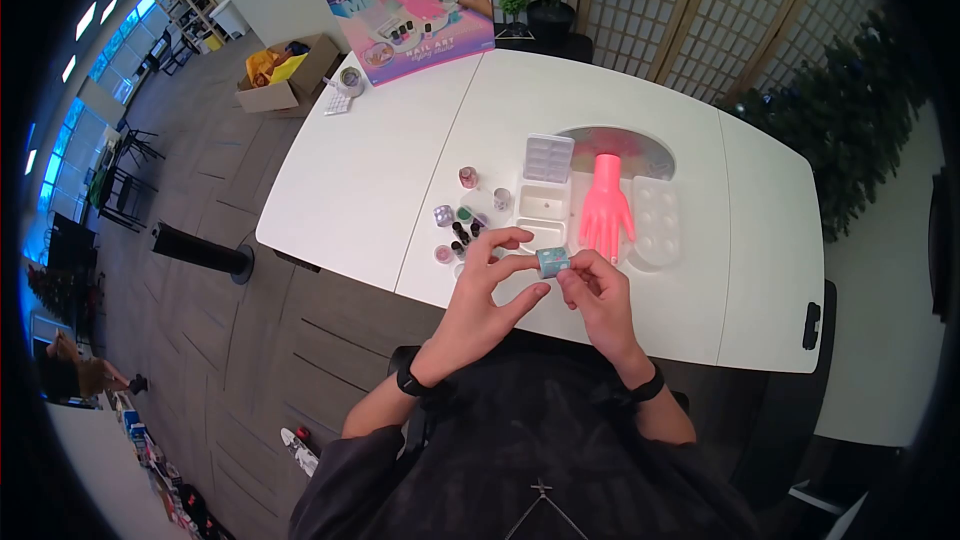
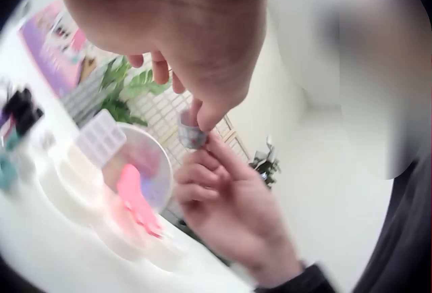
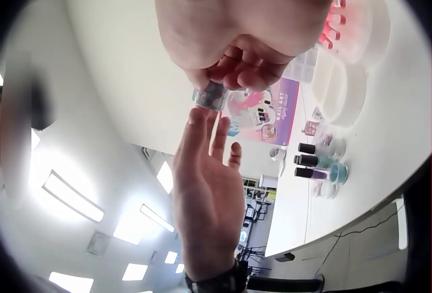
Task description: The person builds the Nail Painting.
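A small teal-grey container (image 1: pixel 552 261) is raised over the table's near edge, between the two hands. My right hand (image 1: pixel 604 310) pinches it between thumb and curled fingers, also seen in the right wrist view (image 3: pixel 210 96). My left hand (image 1: pixel 480 302) is spread, its index fingertip at the container's left side and its thumb apart below. In the right wrist view the left hand (image 3: pixel 209 198) has mostly straight fingers, one tip touching the container. The left wrist view shows the right hand (image 2: pixel 233 212) beside the container (image 2: pixel 191 131); whether a fingertip is inside, I cannot tell.
Beyond the hands lie a pink model hand (image 1: pixel 606 210), a white compartment tray (image 1: pixel 541 202) and a white palette (image 1: pixel 655 222). Several small bottles and jars, one pink (image 1: pixel 468 177), stand left of the tray. A nail art box (image 1: pixel 410 10) stands at the far edge.
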Motion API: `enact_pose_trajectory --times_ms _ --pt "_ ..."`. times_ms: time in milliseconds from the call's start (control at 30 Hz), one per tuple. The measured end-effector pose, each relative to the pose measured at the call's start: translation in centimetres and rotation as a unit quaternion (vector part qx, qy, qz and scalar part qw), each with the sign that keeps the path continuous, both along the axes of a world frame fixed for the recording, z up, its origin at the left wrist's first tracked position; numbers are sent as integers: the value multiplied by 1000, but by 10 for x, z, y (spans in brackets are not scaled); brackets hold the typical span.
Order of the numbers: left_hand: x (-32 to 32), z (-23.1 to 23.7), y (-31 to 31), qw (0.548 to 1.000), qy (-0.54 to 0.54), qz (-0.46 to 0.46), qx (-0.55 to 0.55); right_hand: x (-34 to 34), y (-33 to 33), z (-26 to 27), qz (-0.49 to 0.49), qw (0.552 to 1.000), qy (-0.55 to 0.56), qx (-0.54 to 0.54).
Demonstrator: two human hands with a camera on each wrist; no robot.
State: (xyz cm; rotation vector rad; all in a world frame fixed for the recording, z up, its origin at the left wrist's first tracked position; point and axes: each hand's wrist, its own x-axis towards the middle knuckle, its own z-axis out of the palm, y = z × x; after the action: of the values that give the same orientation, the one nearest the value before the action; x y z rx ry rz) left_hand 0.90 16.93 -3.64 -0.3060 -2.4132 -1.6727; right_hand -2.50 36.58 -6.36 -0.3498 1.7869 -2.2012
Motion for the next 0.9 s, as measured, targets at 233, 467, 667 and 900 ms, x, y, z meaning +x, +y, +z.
enact_pose_trajectory --times_ms 233,467,667,900 --pt "0 -38 18 985 -7 47 163 1 -5 -3 -39 993 86 75" --pt "6 -38 17 996 0 71 59 1 1 -6 -3 998 -64 -10" --pt "17 -49 22 969 -112 51 213 12 5 -23 -12 988 90 128" --pt "15 -60 35 978 -49 65 190 18 5 -16 -35 998 -45 -3"
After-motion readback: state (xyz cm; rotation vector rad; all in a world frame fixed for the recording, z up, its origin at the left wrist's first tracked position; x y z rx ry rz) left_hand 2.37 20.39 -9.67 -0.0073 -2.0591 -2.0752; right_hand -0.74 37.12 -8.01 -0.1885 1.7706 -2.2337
